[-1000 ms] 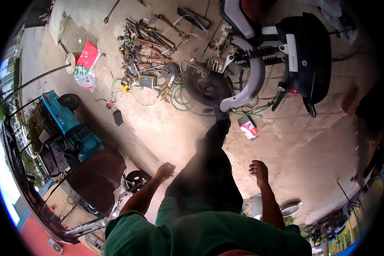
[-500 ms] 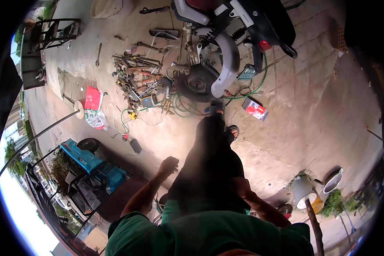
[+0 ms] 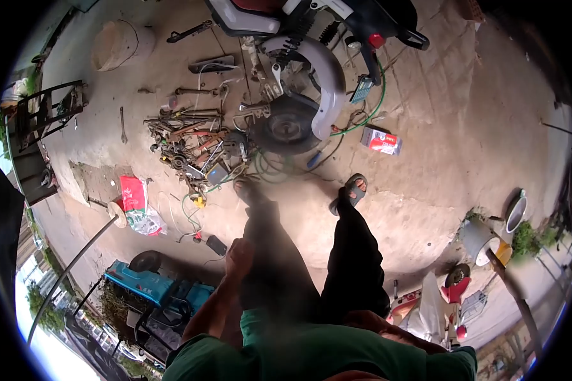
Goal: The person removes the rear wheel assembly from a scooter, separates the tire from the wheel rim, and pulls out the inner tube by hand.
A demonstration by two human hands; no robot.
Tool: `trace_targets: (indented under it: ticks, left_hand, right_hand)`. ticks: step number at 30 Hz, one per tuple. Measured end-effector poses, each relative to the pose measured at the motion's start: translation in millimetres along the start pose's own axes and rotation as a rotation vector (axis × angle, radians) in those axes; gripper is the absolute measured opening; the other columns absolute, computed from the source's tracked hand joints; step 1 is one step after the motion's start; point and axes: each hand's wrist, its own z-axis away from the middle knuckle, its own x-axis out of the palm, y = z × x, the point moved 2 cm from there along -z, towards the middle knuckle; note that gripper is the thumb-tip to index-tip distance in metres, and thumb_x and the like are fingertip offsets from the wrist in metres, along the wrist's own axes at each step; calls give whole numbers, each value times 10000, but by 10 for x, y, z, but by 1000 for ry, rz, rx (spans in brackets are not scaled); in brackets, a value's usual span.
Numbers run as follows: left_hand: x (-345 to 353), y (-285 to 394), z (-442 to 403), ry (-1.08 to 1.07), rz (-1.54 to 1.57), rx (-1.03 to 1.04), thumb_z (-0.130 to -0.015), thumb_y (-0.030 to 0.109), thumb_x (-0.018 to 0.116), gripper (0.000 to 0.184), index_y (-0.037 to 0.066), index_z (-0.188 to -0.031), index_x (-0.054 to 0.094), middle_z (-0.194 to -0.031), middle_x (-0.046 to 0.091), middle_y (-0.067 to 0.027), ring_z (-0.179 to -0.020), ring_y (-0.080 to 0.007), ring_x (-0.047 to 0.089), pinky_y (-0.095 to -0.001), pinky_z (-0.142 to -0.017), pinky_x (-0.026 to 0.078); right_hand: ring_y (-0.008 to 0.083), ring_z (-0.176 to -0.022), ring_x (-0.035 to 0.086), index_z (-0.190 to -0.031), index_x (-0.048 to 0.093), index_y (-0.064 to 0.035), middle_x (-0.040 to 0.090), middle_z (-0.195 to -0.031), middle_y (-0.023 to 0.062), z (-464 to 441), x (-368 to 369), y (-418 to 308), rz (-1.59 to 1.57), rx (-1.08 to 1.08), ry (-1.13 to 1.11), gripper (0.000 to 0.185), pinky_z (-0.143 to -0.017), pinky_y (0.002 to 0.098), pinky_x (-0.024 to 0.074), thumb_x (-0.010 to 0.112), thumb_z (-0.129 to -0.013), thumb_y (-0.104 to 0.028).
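Observation:
My left hand (image 3: 239, 257) hangs beside my left thigh, its fingers curled in; no object shows in it. My right hand (image 3: 367, 320) is low against my right thigh, mostly hidden by the dark trouser leg and my body, so its fingers cannot be made out. Ahead of my feet is a scooter's rear end, with a pale grey mudguard (image 3: 332, 89) and a dark wheel (image 3: 286, 127) lying low beside it. To its left spreads a heap of hand tools (image 3: 194, 140). A blue-handled tool (image 3: 314, 159) lies near the wheel.
A red and white box (image 3: 381, 141) lies right of the wheel. A green hose (image 3: 376, 108) curls over the floor. At left are a red and white sack (image 3: 136, 206) and a blue machine (image 3: 140, 282). A pole stands in a white bucket (image 3: 480, 241) at right.
My feet have moved apart, one now near the tools and the other to the right. My left hand has shifted slightly left and down. The blue-handled tool and a red object at lower right have come into view.

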Motion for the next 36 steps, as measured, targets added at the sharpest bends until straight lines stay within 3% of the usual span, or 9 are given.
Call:
trace_targets:
  ticks: [9, 13, 15, 18, 21, 27, 30, 34, 36]
  left_hand:
    - [318, -998, -1554, -449, 108, 325, -902, 136, 753, 144, 58, -987, 667, -906, 676, -116, -773, -281, 699, -383, -665, 559]
    - [873, -1539, -2615, -381, -74, 703, -859, 122, 759, 158, 78, -976, 662, -879, 643, -123, -813, -353, 662, -439, -720, 538]
    - [1084, -1487, -3216, -295, -70, 783, -844, 125, 761, 168, 88, -977, 665, -875, 636, -112, -825, -345, 656, -439, -747, 534]
    - [1363, -1448, -3581, -348, -159, 946, -830, 126, 761, 184, 95, -986, 669, -924, 631, -91, -866, -319, 647, -424, -780, 525]
    - [1799, -1403, -3879, -248, -252, 1182, -819, 140, 760, 232, 89, -1024, 663, -1044, 607, -68, -952, -288, 618, -419, -858, 494]
    - [2059, -1707, -4064, -294, -427, 1356, -809, 157, 771, 291, 67, -1064, 662, -1112, 609, -81, -1049, -282, 612, -447, -927, 470]
    - [2026, -1613, -3940, -256, -483, 1397, -806, 169, 777, 331, 57, -1094, 659, -1177, 611, -105, -1154, -305, 592, -472, -1011, 450]
    - [2093, -1327, -3929, -103, -625, 1310, -807, 194, 781, 400, 41, -1149, 641, -1264, 598, -134, -1282, -332, 536, -502, -1120, 385]
    - [2152, -1387, -4047, -89, -705, 1299, -797, 231, 798, 472, 24, -1186, 628, -1247, 589, -130, -1275, -322, 512, -494, -1123, 363]
  right_hand:
    - [165, -795, 681, -1150, 690, -42, 706, -879, 86, -2324, 627, -516, -119, 119, -557, 286, -713, 307, 551, 626, -1012, -285]
    - [142, -762, 659, -1199, 661, -22, 718, -912, 84, -4088, -673, -630, -103, 80, 155, 292, -683, 296, 544, 580, -1038, -251]
    - [171, -828, 688, -1209, 661, -34, 738, -988, 100, -5039, -1551, -404, -197, -280, 447, 279, -722, 325, 554, 618, -992, -205]
    - [286, -966, 682, -1194, 645, -52, 648, -1157, 106, -5695, -2383, -728, 736, -590, 900, 318, -835, 409, 559, 668, -882, -107]
    - [320, -1104, 615, -1222, 639, -54, 622, -1230, 108, -5869, -2918, -823, 1317, -761, 908, 410, -924, 445, 493, 679, -817, -104]
    - [291, -1107, 591, -1268, 649, -47, 620, -1236, 110, -6127, -3143, -671, 1432, -1061, 1030, 541, -906, 430, 427, 684, -739, -153]
    - [281, -1104, 565, -1273, 655, -34, 606, -1266, 107, -6099, -3151, -751, 1527, -1005, 1087, 555, -910, 424, 411, 701, -744, -198]
    - [258, -1107, 544, -1142, 699, -51, 612, -1163, 88, -6056, -3088, -887, 1729, -505, 1051, 466, -931, 431, 407, 712, -773, -335]
    - [254, -1120, 542, -1096, 711, -65, 618, -1105, 88, -6077, -3057, -919, 1717, -499, 1073, 466, -940, 434, 405, 706, -768, -397]
